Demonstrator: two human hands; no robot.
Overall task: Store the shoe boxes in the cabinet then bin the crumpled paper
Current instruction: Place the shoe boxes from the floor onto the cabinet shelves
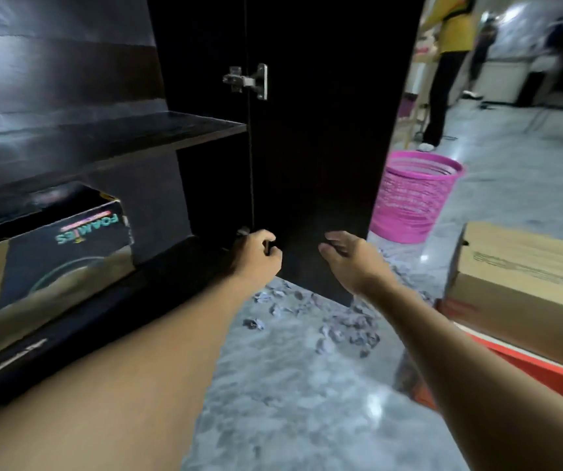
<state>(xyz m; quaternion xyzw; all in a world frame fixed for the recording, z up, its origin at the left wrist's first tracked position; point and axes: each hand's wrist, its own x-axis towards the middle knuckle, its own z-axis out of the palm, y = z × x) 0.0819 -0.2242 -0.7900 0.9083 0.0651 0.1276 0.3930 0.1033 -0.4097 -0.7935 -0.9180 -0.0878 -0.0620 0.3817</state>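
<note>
Black cabinet (307,130), pink mesh bin (416,198), tan box (525,283) (red beneath), grey marbled floor (307,385).

The dark shoe box (49,263) is cut off at the left edge; the crumpled paper (348,329) is blurred; the brown box (525,287) is clipped on the right.

Dark shoe box (49,253) inside open cabinet (314,164)

A shoe box (49,253) sits in the cabinet (103,130); right of its door (317,147), the basket (416,198).
</note>
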